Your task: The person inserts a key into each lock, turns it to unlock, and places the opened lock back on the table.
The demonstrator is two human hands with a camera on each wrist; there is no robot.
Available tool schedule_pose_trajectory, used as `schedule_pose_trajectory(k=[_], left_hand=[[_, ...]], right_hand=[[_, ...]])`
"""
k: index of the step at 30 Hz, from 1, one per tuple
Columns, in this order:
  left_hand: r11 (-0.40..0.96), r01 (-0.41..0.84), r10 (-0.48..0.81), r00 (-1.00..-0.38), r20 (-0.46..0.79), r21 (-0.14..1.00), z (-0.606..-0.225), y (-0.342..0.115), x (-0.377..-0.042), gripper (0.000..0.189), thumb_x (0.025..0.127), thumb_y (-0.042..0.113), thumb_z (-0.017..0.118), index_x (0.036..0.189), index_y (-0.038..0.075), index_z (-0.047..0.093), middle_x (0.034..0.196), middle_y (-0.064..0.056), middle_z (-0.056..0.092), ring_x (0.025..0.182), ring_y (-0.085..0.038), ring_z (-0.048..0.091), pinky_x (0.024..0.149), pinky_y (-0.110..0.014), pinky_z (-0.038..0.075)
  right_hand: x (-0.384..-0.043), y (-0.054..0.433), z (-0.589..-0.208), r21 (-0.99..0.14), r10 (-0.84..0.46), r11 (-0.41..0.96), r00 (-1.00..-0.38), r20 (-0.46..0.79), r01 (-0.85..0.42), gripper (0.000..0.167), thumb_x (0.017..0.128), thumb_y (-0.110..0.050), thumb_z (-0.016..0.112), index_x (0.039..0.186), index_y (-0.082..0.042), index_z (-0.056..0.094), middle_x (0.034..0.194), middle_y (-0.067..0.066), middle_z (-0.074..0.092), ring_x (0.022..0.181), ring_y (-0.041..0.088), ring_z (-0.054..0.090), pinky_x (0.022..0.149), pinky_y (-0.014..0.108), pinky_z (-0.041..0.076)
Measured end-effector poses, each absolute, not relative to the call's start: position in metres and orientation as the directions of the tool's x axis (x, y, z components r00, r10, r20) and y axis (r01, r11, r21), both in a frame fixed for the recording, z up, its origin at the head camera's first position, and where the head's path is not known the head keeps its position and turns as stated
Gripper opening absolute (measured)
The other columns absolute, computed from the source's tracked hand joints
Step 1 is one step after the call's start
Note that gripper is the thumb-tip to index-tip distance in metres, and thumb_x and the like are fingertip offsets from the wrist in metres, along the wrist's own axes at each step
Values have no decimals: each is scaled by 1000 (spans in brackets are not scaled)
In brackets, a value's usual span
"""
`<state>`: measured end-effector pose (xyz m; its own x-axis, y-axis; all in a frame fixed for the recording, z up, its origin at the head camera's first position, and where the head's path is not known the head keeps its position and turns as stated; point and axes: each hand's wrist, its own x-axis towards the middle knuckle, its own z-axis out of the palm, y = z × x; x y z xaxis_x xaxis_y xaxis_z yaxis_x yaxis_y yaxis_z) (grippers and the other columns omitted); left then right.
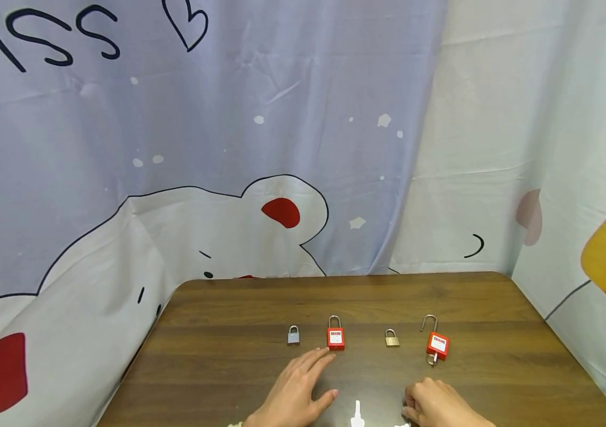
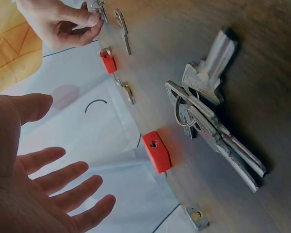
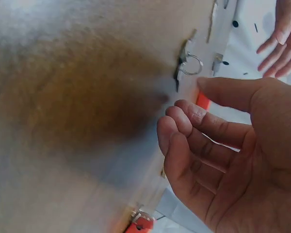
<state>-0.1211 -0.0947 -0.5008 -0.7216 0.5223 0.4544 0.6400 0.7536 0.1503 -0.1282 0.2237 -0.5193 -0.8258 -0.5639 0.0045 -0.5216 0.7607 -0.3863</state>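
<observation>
My left hand (image 1: 299, 388) is spread over the table, fingers extended and nothing in its grasp. Just beyond its fingertips lies a red padlock (image 1: 335, 339) with its shackle closed. Beneath that hand, the left wrist view shows a bunch of silver keys (image 2: 203, 121) on a ring. My right hand (image 1: 438, 403) hovers low with loosely curled fingers. Beside its thumb, in the right wrist view, are keys on a ring (image 3: 188, 65); the thumb and fingers look apart, with nothing between them. A single key (image 2: 124, 34) lies between the hands.
A silver padlock (image 1: 293, 336) and a brass padlock (image 1: 391, 338) lie in the row at the back. At its right end is another red padlock (image 1: 438, 346), shackle open, with a key and ring at its base. A printed curtain (image 1: 228, 148) hangs behind the wooden table (image 1: 217, 367).
</observation>
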Motion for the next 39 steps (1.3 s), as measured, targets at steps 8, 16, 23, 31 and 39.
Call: schedule_pose_trajectory(k=[8, 16, 23, 31, 39], left_hand=[[758, 635, 517, -725, 455, 150, -501, -96, -121, 57, 87, 42, 70, 134, 14, 56, 137, -3, 59, 124, -23, 58, 99, -43, 50], [764, 627, 512, -734, 446, 153, -504, -98, -121, 55, 89, 42, 68, 134, 14, 56, 136, -4, 60, 123, -22, 59, 98, -43, 50], [762, 625, 509, -739, 441, 170, -505, -100, -122, 55, 89, 41, 68, 135, 13, 56, 137, -5, 60, 124, -23, 58, 99, -44, 50], [764, 617, 507, -754, 418, 186, -505, -101, -122, 54, 90, 41, 66, 136, 14, 55, 137, -5, 59, 124, -24, 58, 98, -44, 50], [765, 614, 504, -757, 416, 191, -506, -102, -122, 54, 90, 41, 66, 136, 14, 55, 136, -4, 60, 123, -24, 59, 97, -43, 51]], right_hand=[[-124, 226, -513, -385, -592, 754, -805, -45, -533, 24, 71, -36, 80, 72, -23, 60, 59, -20, 38, 55, -4, 35, 48, 21, 30], [-125, 224, -521, -360, -631, 726, -775, -10, -586, 21, 67, -17, 77, 79, -26, 62, 66, -19, 43, 60, -6, 36, 50, 21, 31], [-127, 224, -525, -364, -644, 708, -765, 21, -606, 18, 75, -19, 79, 80, -24, 63, 68, -20, 46, 62, -6, 39, 51, 20, 33], [-134, 222, -525, -428, -674, 661, -738, 22, -616, 15, 77, -10, 78, 81, -17, 65, 66, -18, 50, 60, -7, 40, 52, 17, 36], [-136, 221, -528, -459, -666, 649, -745, 45, -607, 17, 76, -2, 74, 76, -16, 62, 62, -19, 46, 56, -8, 37, 50, 15, 35]])
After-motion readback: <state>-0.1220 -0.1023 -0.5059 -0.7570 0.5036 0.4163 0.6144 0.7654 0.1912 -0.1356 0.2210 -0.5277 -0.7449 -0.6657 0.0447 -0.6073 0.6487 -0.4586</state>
